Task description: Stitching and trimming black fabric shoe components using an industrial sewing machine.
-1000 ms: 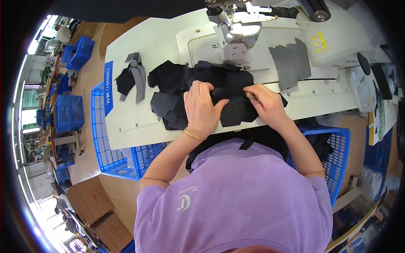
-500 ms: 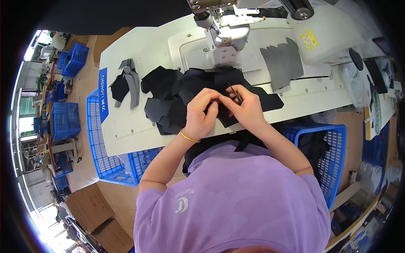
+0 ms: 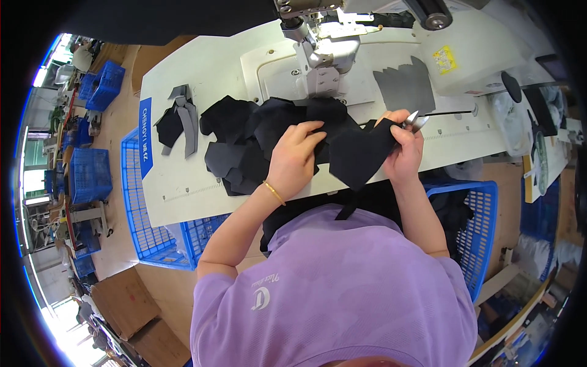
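Observation:
My right hand (image 3: pixel 403 147) is closed on a dark fabric piece (image 3: pixel 361 158), pinched at its upper right corner so that it hangs over the table's near edge. Small thread snips (image 3: pixel 416 121) are held in the same hand, their pale blades sticking out past the fingers. My left hand (image 3: pixel 295 158) lies on a heap of black fabric pieces (image 3: pixel 235 119), fingers spread over the cloth and no grip visible. The heap spreads across the white sewing table (image 3: pixel 183 211) in front of the sewing machine (image 3: pixel 327 58).
Grey and black scraps (image 3: pixel 180 122) lie at the table's left. A stack of grey fabric pieces (image 3: pixel 405 87) is right of the machine head. Blue baskets stand below the table, one at left (image 3: pixel 137 202) and one holding dark cloth at right (image 3: pixel 483 229). Cardboard boxes (image 3: pixel 125 303) sit on the floor.
My right hand has moved right, away from my left, bringing a dark fabric piece out from the heap. The snips' blades now point up and right. My left hand's fingers have spread.

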Motion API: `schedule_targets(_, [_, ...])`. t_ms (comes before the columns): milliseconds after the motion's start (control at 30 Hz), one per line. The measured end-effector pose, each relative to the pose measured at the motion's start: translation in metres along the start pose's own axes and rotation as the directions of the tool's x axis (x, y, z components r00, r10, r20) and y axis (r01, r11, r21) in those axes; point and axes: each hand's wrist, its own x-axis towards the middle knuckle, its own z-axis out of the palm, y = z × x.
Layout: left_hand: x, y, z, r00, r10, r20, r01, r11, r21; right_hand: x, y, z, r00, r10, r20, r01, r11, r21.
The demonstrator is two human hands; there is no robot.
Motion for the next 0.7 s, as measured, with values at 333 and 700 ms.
schedule_targets(333, [0.001, 0.033, -0.031, 0.809, -0.494, -0.320, 0.012, 0.556, -0.831, -0.022, -0.001, 0.039, 0.997, 0.069, -0.031, -0.073, 0.986, -0.148])
schedule_targets(700, [0.014, 0.049, -0.016, 0.606, -0.793, 0.061, 0.295, 0.152, -0.943, 0.053, -0.026, 0.003, 0.937, -0.240, 0.255, 0.312, 0.240, -0.919])
